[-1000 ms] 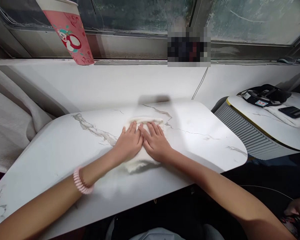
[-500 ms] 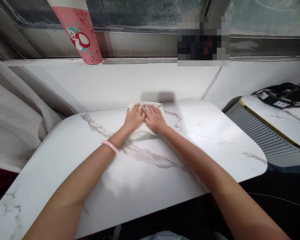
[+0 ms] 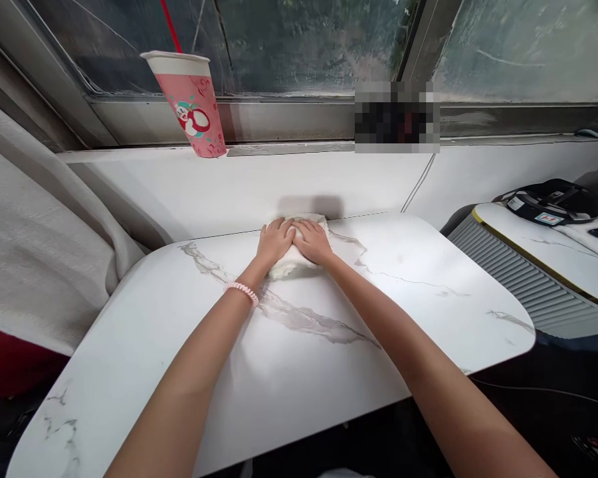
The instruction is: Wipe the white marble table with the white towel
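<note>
A folded white cloth (image 3: 289, 264) lies at the far edge of the white marble table (image 3: 329, 372), close to the wall. My left hand (image 3: 274, 242) and my right hand (image 3: 313, 240) lie side by side on top of it, palms down, fingers stretched toward the wall and pressing it flat. A pink coiled band (image 3: 242, 291) circles my left wrist. Most of the cloth is hidden under the hands.
A pink paper cup (image 3: 194, 103) with a red straw stands on the window sill at upper left. A curtain (image 3: 34, 252) hangs at left. At right a second marble top (image 3: 553, 252) over a grey ribbed unit carries a black device (image 3: 553, 199).
Both hands have slid the cloth away from me across the table, from its middle to the far edge by the wall. The view has tilted up a little.
</note>
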`<state>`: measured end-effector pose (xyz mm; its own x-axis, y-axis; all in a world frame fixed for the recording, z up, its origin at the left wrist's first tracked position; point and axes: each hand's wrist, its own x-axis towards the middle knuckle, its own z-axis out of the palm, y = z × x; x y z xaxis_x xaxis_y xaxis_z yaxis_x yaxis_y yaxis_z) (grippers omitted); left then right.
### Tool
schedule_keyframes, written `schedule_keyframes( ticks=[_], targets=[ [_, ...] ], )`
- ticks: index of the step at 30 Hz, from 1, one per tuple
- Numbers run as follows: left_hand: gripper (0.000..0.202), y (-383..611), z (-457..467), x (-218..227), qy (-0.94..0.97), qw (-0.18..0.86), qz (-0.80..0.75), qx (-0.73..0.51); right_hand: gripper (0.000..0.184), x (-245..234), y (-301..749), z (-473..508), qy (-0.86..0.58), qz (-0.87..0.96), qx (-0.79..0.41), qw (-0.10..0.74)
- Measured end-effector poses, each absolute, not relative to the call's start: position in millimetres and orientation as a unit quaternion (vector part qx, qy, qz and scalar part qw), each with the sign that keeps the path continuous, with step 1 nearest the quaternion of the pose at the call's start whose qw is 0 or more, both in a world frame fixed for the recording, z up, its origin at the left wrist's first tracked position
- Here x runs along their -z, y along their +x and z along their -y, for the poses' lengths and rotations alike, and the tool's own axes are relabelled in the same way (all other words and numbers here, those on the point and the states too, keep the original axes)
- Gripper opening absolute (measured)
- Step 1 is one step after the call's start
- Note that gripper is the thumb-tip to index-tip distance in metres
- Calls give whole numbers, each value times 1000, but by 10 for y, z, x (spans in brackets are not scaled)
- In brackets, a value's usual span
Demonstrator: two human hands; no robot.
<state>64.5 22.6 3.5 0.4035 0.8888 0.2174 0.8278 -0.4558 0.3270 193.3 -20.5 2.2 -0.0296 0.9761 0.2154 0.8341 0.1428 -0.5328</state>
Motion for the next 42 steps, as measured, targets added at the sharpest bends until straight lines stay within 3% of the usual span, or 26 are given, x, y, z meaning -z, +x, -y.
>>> schedule_keyframes(
  ticks=[11, 23, 29, 42],
  targets=[
    [46, 320, 988, -81, 826, 34, -538, -166, 53, -31, 1674, 1299, -596, 772, -92, 203],
    [52, -339, 2335, -153, 832, 55, -543, -100, 56, 65, 1109, 2579, -521, 825, -51, 213],
    [52, -655, 1990, -103, 841, 62, -527, -107, 58, 21, 820, 2297, -522, 830, -57, 188],
    [49, -918, 137, -109, 831, 110, -524, -152, 52, 19, 390, 628, -596, 767, -62, 232]
  ],
)
